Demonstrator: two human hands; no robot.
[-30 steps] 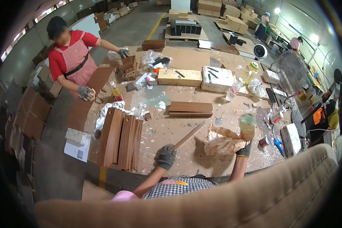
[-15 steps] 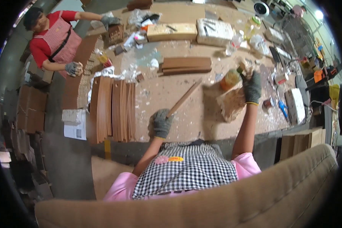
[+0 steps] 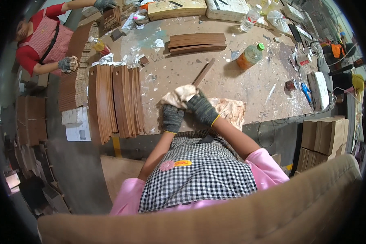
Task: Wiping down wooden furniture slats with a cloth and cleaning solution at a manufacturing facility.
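Note:
A brown wooden strip [image 3: 203, 72] slants up and away across the table, its near end hidden under a stained, cream-coloured rag [image 3: 178, 96]. My left hand [image 3: 173, 118], in a dark grey knit glove, is closed around that near end, fingers mostly covered by the rag. Pressed against the rag over the strip is my right hand [image 3: 202, 108], gloved the same way, gripping the cloth. A second stained cloth [image 3: 233, 112] lies at the table edge beside my right wrist. Farther right stands a green-capped bottle [image 3: 250, 57] with orange-brown liquid.
Curved brown slats [image 3: 117, 101] are stacked at my left, and more slats [image 3: 197, 43] lie ahead. A small can [image 3: 291, 84], blue-handled tool [image 3: 306, 92] and white block [image 3: 318, 91] sit right. Across the left side, a co-worker [image 3: 49, 38] in red handles pieces.
My right hand has left the bottle's side and come left to my left hand with the rag, now over the strip. The view has shifted, and the bottle stands free.

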